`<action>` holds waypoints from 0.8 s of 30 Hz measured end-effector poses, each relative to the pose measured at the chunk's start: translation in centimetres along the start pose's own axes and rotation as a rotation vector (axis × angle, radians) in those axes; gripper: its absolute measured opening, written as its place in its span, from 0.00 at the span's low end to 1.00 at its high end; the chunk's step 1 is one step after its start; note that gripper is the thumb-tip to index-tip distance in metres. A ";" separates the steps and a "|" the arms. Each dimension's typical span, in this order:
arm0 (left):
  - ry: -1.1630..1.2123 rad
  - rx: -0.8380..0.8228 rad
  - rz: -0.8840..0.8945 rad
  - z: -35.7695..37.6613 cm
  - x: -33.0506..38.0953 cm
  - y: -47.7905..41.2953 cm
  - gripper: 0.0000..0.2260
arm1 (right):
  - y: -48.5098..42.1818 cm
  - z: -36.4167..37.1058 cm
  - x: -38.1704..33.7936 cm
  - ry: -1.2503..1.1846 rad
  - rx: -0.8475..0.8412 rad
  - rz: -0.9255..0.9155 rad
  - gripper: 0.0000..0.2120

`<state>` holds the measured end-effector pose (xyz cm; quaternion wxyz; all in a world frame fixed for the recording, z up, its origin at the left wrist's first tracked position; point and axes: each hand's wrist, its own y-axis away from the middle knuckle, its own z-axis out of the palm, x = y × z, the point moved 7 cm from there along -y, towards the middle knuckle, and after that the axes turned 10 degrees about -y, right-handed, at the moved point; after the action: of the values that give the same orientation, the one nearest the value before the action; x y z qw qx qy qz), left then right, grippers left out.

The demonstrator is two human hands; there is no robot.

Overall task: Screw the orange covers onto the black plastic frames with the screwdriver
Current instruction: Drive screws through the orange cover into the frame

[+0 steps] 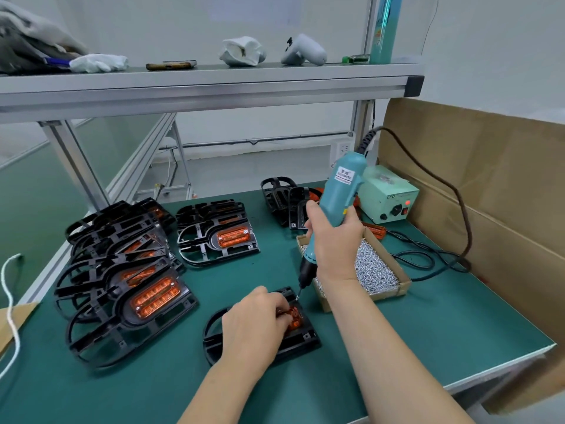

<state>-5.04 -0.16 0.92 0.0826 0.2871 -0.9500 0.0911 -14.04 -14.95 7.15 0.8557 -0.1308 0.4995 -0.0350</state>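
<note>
Head view looks down on a green worktop (428, 332). The right hand (333, 240) is wrapped around the body of a teal electric screwdriver (341, 191), held nearly upright with a slight tilt; its bit points down at the far right end of the orange cover (296, 317). That cover sits in a black plastic frame (304, 340) lying flat near the front middle of the worktop. The left hand (253, 322) lies over the frame with its fingers curled down onto the cover, gripping it; most of the cover is hidden under them.

Just right of the frame stands an open cardboard box of screws (377, 272), partly behind the right forearm. To the left lies a leaning pile of assembled frames (122, 270) with orange covers, and beyond it a smaller stack (217, 237). Bare black frames (279, 195) lean at the back, beside a pale green power supply (386, 201) with a red light. A dark cable (458, 203) runs from the screwdriver's top over a cardboard sheet (495, 166) at the right.
</note>
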 end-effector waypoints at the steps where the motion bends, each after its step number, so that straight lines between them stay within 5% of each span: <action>1: -0.001 0.007 0.006 0.1 0.1 0.0 0.07 | 0.2 0.1 0.0 0.021 -0.021 -0.001 0.09; 24: 0.040 0.041 0.045 0.8 -0.1 -0.4 0.05 | 3.3 1.1 -0.6 0.150 -0.127 -0.124 0.11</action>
<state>-4.81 -0.65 0.18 0.0935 0.2652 -0.9524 0.1179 -13.58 -11.42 7.28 0.8020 -0.2126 0.5543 -0.0659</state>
